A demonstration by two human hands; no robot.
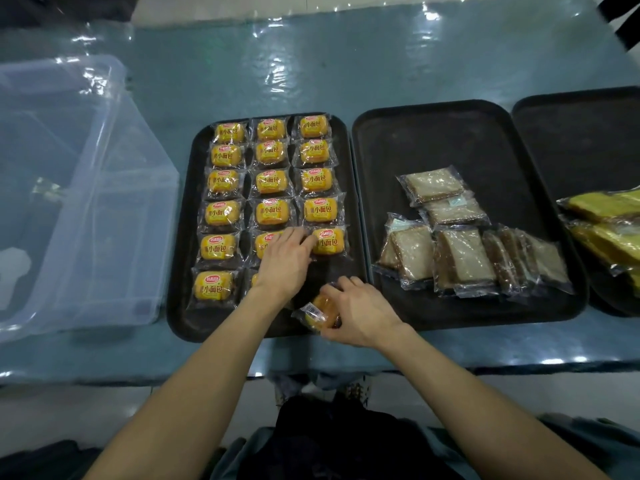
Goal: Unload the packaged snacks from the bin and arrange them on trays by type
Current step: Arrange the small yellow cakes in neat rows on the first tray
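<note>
Bun packets (270, 181) fill the left tray (194, 327); left hand (284, 261) rests flat on them, right hand (360, 313) grips another packet (317, 315) at its near edge. Bin (104, 220) left, toast tray (450, 140) right.

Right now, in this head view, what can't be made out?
1. Yellow bread packets under the left hand, head view: labels covered.
2. Clear-wrapped bun held by the right hand: front label faces away, fingers cover part.
3. Far-right black tray and yellow cake packs: cut by right edge.
4. Clear plastic bin: cut by left edge, contents too faint.
</note>
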